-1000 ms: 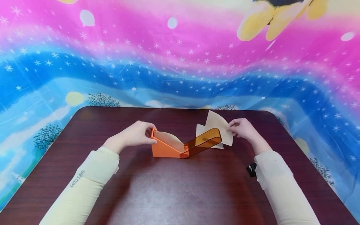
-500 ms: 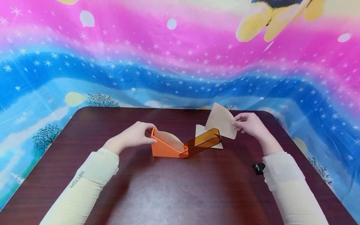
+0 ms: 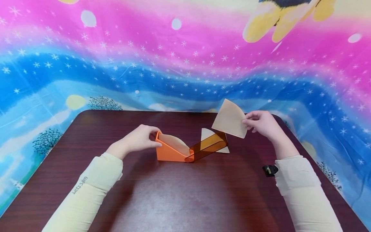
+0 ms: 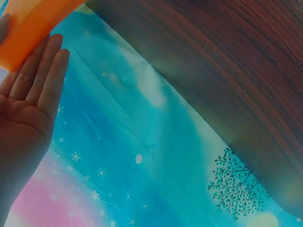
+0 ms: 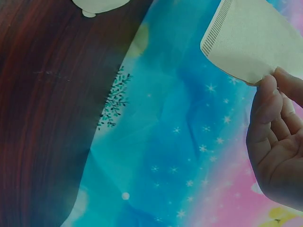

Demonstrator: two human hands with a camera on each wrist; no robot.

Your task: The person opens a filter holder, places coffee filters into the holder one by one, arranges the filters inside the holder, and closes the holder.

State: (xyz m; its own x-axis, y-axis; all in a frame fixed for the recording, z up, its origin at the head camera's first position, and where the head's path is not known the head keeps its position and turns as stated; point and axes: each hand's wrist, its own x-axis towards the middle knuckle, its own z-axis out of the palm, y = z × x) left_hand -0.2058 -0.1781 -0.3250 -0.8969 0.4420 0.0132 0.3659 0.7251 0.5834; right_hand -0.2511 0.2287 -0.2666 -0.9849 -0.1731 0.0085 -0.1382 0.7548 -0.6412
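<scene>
My left hand (image 3: 139, 138) grips the tall back end of an orange coffee filter holder (image 3: 171, 155), thumb on the near side. Tan paper filters (image 3: 175, 144) sit inside it, and its amber see-through lid (image 3: 207, 147) is swung open to the right. In the left wrist view the fingers (image 4: 45, 78) lie straight along the orange wall. My right hand (image 3: 259, 124) pinches a cone-shaped paper coffee filter (image 3: 230, 118) by its curved edge, raised over the table's back right. The right wrist view shows this filter's crimped side seam (image 5: 217, 26) between thumb and fingertips' reach.
More filter paper (image 3: 206, 133) lies on the dark wooden table (image 3: 162, 199), partly behind the lid; its edge also appears in the right wrist view. A patterned cloth (image 3: 162, 80) hangs behind the table. A black wrist device (image 3: 270, 170) sticks out by the right sleeve.
My right hand has lifted the coffee filter up and to the right, away from the lid and the paper on the table. The left hand and the holder have stayed in place.
</scene>
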